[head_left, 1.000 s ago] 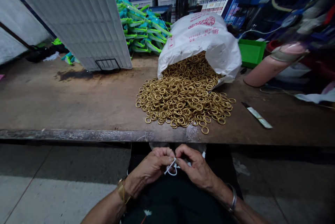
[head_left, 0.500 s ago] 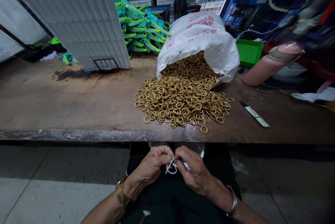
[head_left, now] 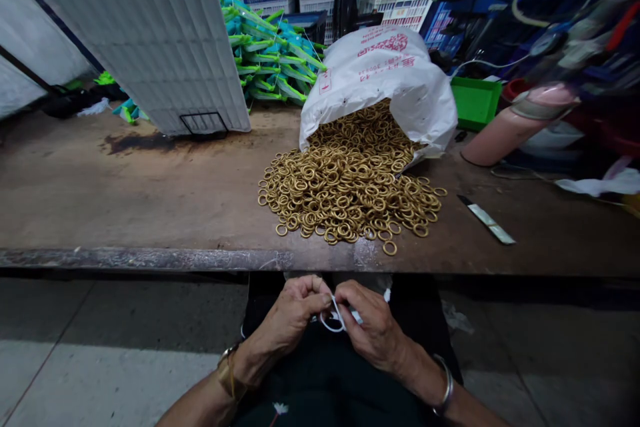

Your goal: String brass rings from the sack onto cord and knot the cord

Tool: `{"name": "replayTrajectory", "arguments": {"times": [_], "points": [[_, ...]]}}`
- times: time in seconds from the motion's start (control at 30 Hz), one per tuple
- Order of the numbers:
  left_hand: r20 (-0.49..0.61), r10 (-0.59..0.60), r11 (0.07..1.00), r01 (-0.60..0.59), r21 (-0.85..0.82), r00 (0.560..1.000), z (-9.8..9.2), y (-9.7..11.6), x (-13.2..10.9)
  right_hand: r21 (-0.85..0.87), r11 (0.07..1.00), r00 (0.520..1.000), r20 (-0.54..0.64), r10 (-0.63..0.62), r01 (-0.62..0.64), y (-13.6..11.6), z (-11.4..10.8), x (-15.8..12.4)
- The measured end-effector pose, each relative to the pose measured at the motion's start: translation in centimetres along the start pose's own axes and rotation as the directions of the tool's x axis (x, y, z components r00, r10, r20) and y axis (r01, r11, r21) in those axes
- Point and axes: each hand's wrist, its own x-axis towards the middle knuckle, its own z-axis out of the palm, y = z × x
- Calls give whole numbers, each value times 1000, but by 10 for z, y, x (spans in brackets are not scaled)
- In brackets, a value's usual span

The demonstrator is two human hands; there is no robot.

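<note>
Close together over my lap, in front of the table edge, both hands pinch a white cord (head_left: 332,328). My left hand (head_left: 293,314) is closed, thumb against fingers, on one part of it. With thumb and index finger, my right hand (head_left: 373,324) grips the cord just beside the left fingertips. A loop of the cord hangs below the fingertips; the rest of it is mostly hidden by the hands. On the table beyond them lies a heap of gold-coloured rings (head_left: 345,197), spilling from a white sack (head_left: 373,74) with red print.
A cutter knife (head_left: 485,219) lies at right on the wooden table (head_left: 125,207). Behind it are a pink bottle (head_left: 520,124) and a green tray (head_left: 475,102). A tall pale ribbed panel (head_left: 165,47) stands left, beside piled green-and-blue pieces (head_left: 273,57).
The loop between my hands has shifted slightly right, and the loose cord end that crossed it at lower left no longer shows there. Both hands stay nearly in place.
</note>
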Motion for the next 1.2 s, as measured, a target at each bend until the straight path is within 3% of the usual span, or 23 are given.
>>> {"name": "replayTrajectory", "arguments": {"times": [0.17,0.47,0.6,0.8,0.9,1.03,1.1,1.2], "points": [[-26,27,991,-23,135,999,-1,1,-1,29,996,993,-80,82,-80,-3,-2,3],[-206,219,893,-111,437,954,6,-9,1,90,933,937,54,345,-349,-5,2,4],[-192,276,850,-146,506,942,6,-13,2,130,898,906,117,407,-420,-3,5,4],[-159,335,800,-191,569,929,5,-17,2,165,884,896,159,414,-437,0,7,5],[-168,451,709,-238,663,876,3,-19,1,189,868,886,168,431,-458,-1,7,5],[-128,642,478,-264,838,756,-1,-20,-2,205,854,877,162,452,-478,-3,6,6],[-72,670,378,-256,890,739,-3,-20,-2,211,848,872,165,460,-487,-4,6,7],[-33,657,333,-251,909,753,-3,-22,-3,214,844,870,158,468,-493,-4,6,6]]}}
